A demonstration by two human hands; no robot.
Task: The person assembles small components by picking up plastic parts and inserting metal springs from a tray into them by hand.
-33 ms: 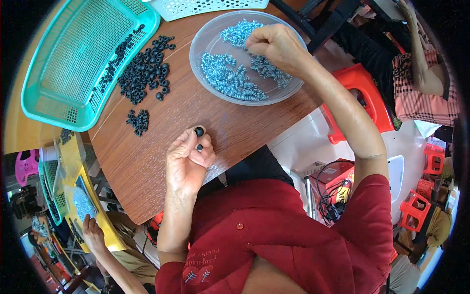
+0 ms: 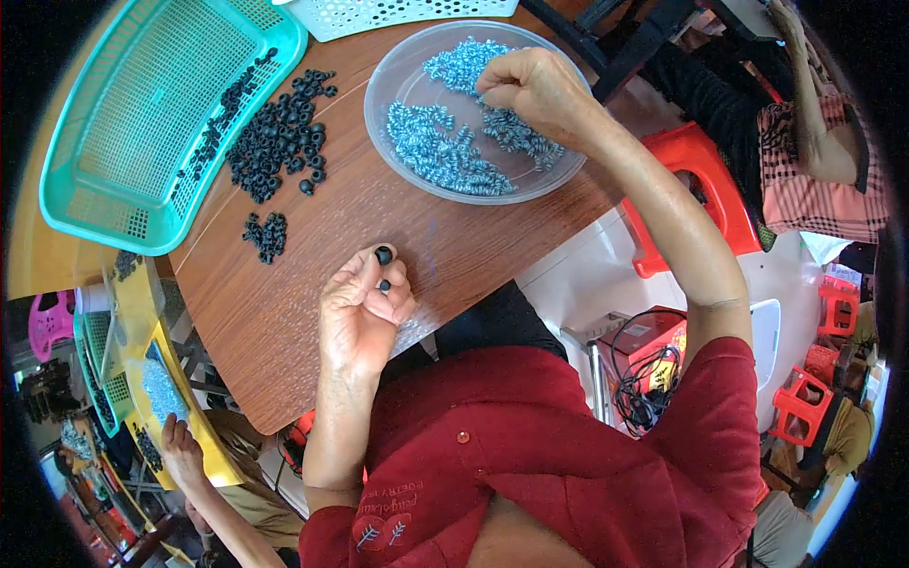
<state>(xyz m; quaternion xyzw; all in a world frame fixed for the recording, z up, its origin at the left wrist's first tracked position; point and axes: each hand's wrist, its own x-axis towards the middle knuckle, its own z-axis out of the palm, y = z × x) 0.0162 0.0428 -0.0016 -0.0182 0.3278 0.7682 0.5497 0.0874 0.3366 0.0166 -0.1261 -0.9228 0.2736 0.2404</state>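
My left hand (image 2: 365,308) is closed, palm up, above the near part of the table. It holds a rounded black plastic piece (image 2: 383,255) at the fingertips and a smaller black piece (image 2: 384,285) between the fingers. Over the right side of a clear round plastic tub (image 2: 379,156), my right hand (image 2: 540,90) has thumb and forefinger pinched together. Whatever is between those fingertips is too small to see. Several piles of small shiny blue coil springs (image 2: 445,151) lie in the tub, one right under the right hand.
Left on the wooden table (image 2: 322,331) are a pile of black round pieces (image 2: 275,147) and a smaller pile (image 2: 266,237). Beside them stands a turquoise mesh basket (image 2: 123,142); a white basket (image 2: 398,17) is behind. Another person's hand (image 2: 182,450) works lower left. A red stool (image 2: 701,180) stands right.
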